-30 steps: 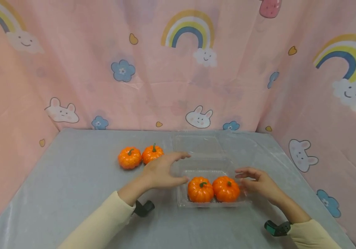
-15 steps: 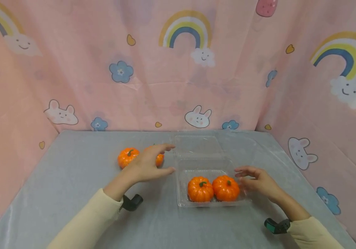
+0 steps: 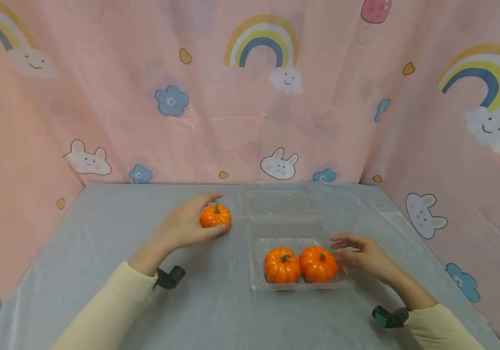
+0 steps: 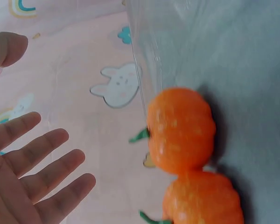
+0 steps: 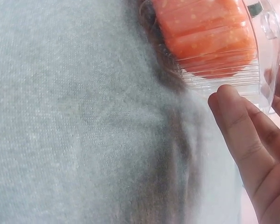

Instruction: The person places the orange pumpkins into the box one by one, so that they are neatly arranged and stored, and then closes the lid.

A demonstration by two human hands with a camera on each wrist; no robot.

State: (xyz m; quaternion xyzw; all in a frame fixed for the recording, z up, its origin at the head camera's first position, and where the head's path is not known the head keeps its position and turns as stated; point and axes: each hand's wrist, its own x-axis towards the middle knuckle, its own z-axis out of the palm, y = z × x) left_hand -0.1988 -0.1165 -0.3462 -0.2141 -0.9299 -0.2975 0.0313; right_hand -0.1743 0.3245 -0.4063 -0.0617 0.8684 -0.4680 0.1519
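In the head view my left hand (image 3: 188, 223) reaches around an orange pumpkin (image 3: 213, 217) with a green stem, fingers behind it and thumb in front. The left wrist view shows that hand spread and apart from this pumpkin (image 4: 179, 130) and a second pumpkin (image 4: 203, 200) beside it, which the hand hides in the head view. My right hand (image 3: 366, 257) rests its relaxed fingers at the right side of a clear plastic clamshell box (image 3: 256, 279). Inside the box, a left pumpkin (image 3: 282, 266) and a right pumpkin (image 3: 318, 265) sit side by side.
The box's transparent lid (image 3: 276, 204) lies folded back behind its base. A grey cloth (image 3: 232, 321) covers the table. Along the back and sides hangs a pink curtain (image 3: 215, 141) with rainbows and rabbits. Each wrist wears a dark camera mount (image 3: 171, 277).
My left hand has moved left, from over the box's left edge to the pumpkins outside, its fingers passing around the nearer one. The right hand stays at the box.
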